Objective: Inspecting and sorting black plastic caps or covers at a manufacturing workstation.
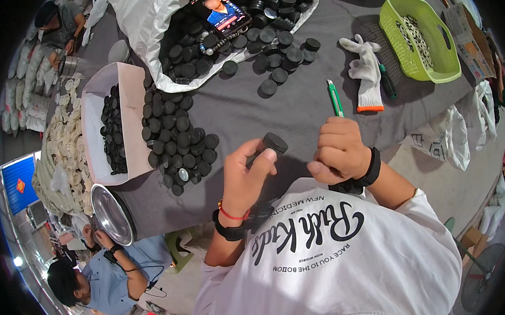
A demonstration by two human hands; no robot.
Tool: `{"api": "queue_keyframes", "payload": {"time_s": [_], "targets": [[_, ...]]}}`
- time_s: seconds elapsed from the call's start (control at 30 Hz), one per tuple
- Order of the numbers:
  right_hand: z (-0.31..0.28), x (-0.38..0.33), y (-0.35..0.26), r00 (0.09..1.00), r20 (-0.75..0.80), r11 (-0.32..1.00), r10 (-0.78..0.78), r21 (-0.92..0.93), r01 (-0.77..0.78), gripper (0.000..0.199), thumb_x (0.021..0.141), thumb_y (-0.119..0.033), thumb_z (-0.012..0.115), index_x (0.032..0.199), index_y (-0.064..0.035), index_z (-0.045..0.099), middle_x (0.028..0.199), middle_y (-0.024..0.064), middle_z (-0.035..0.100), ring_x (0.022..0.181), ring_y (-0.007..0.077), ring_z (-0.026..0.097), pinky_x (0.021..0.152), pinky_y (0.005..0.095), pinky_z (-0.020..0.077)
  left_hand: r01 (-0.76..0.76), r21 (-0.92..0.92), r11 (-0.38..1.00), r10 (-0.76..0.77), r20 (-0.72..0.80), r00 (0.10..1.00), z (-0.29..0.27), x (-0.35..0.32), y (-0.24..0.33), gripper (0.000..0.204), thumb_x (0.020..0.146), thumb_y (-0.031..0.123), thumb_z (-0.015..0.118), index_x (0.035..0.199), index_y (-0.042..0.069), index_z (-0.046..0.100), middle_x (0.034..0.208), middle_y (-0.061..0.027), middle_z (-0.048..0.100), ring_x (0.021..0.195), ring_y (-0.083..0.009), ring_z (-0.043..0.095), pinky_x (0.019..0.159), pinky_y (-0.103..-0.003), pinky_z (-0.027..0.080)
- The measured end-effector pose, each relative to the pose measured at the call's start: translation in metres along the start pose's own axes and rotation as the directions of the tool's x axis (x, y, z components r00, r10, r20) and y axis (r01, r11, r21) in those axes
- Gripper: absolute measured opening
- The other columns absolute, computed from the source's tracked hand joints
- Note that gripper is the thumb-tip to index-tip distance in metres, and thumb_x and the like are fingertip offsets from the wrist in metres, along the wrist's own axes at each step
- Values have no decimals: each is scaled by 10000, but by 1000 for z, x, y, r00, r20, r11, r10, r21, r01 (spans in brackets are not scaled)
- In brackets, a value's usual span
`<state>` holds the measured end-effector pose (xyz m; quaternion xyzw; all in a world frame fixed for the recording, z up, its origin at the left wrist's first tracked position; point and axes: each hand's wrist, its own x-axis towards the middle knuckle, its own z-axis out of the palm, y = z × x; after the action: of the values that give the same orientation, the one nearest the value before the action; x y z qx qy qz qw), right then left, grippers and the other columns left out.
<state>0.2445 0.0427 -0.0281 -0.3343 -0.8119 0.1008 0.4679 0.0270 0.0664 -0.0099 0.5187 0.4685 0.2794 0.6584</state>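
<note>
— How far is the work now?

— I judge it is in the middle. My left hand (247,172) has its grip clamped on one black cap (274,142), held above the grey surface (306,107). My right hand (338,149) is closed in a fist; whether it holds something I cannot tell.

— What is finished?

— Stacked caps (176,141) stand beside the white box (128,92). Many loose ones remain in the white sack (145,32).
</note>
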Motion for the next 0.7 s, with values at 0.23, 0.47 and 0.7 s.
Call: {"api": "queue_keyframes", "payload": {"time_s": [0.23, 0.47, 0.7], "targets": [[7, 0, 6, 998, -12, 998, 57, 10, -57, 258, 682, -168, 711, 610, -83, 478, 538, 31, 406, 456, 204, 434, 436, 319, 307, -5, 10, 1000, 5, 28, 1000, 0, 6, 6, 279, 869, 197, 571, 1010, -36, 632, 796, -31, 617, 654, -79, 553, 600, -224, 426], [47, 3, 55, 838, 1, 825, 546, -176, -538, 289, 810, -165, 632, 1074, -63, 573, 802, 116, 571, 615, 312, 579, 555, 416, 455, -47, -540, 840, 211, 245, 946, -7, 14, -12, 548, 832, 445, 513, 1113, -25, 490, 977, -136, 541, 669, -172, 567, 582, -275, 430], [73, 5, 75, 742, 195, 721, 642, -484, -496, 383, 839, -194, 638, 1171, -59, 503, 763, 110, 562, 622, 243, 585, 567, 373, 460, 13, -623, 782, 129, 182, 975, -11, 7, -23, 261, 952, 245, 488, 1056, 8, 519, 958, -119, 555, 632, -143, 557, 461, -217, 372]]}}
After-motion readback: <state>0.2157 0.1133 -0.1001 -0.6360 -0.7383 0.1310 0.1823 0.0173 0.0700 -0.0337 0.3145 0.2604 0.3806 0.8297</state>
